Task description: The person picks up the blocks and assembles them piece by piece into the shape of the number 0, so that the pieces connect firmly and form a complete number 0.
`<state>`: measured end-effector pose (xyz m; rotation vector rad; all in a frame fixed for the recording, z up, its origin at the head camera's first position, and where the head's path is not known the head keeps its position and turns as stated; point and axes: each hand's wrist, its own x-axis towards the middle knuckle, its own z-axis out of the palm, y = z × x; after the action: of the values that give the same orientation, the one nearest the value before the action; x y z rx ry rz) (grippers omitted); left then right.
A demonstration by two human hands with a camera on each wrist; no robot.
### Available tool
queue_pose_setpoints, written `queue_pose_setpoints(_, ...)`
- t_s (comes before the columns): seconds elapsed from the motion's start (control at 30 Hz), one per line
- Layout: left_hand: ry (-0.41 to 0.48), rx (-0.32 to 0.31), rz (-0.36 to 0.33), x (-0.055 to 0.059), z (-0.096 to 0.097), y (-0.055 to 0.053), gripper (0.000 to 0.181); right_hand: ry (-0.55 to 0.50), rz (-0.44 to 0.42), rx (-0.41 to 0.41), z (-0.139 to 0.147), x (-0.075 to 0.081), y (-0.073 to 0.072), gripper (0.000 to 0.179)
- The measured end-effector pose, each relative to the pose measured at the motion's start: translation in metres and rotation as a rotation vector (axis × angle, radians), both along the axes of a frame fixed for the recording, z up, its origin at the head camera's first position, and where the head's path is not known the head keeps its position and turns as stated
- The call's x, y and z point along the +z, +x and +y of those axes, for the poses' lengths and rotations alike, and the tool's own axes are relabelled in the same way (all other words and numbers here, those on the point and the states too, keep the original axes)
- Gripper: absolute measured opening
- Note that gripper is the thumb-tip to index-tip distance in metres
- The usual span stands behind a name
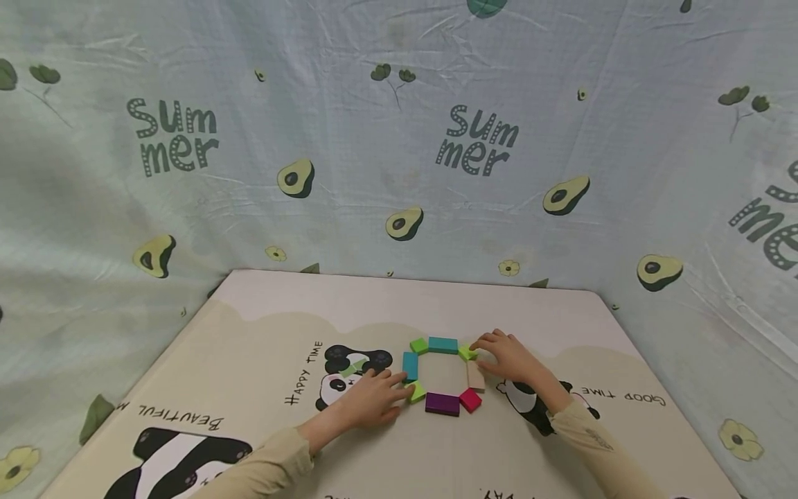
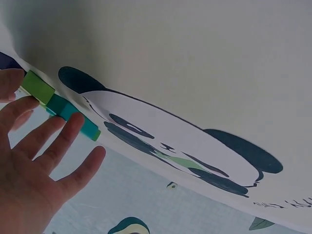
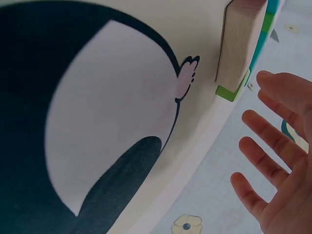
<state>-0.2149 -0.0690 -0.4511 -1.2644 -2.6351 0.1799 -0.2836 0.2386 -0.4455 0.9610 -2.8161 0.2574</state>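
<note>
Several coloured blocks lie in a rough ring: a purple block [image 1: 442, 404] at the near side, a red cube [image 1: 470, 400], a plain wooden block [image 1: 476, 378] on the right, teal blocks at the far side [image 1: 443, 345] and left [image 1: 410, 366], and green cubes at the other corners. My left hand [image 1: 374, 398] has its fingers spread, fingertips right at the left teal block and the near-left green cube [image 1: 418, 393]. At the far-right green cube [image 1: 467, 353] are the fingertips of my right hand [image 1: 511, 357], its fingers loosely spread in the right wrist view.
The ring stands on a pale table mat [image 1: 299, 298] printed with pandas and lettering. Behind and at the sides hangs a light cloth [image 1: 349, 125] with avocado and flower prints, meeting the table's far edge.
</note>
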Motion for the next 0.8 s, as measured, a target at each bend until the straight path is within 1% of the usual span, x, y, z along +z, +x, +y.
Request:
queue_pose_setpoints(0.3, 0.019, 0.02, -0.032, -0.001, 0.001, -0.001, 0.039, -0.008, 0.009, -0.017, 0.008, -0.001, 0.014, 0.025)
queue_pose_setpoints(0.43, 0.022, 0.008, -0.014, -0.002, 0.0, -0.001, 0.039, -0.011, 0.028, -0.03, 0.012, -0.005, 0.021, 0.024)
queue_pose_setpoints(0.57, 0.027, -0.016, 0.036, -0.003, 0.0, 0.0, 0.038, -0.003, 0.065, -0.041, 0.019, -0.01, 0.027, 0.026)
queue_pose_setpoints(0.67, 0.031, -0.022, 0.061, -0.002, 0.0, 0.0, 0.037, -0.001, 0.101, -0.052, 0.024, -0.013, 0.03, 0.028)
queue_pose_setpoints(0.8, 0.029, -0.012, 0.042, 0.001, 0.0, 0.001, 0.037, -0.008, 0.126, -0.078, 0.03, -0.014, 0.033, 0.03)
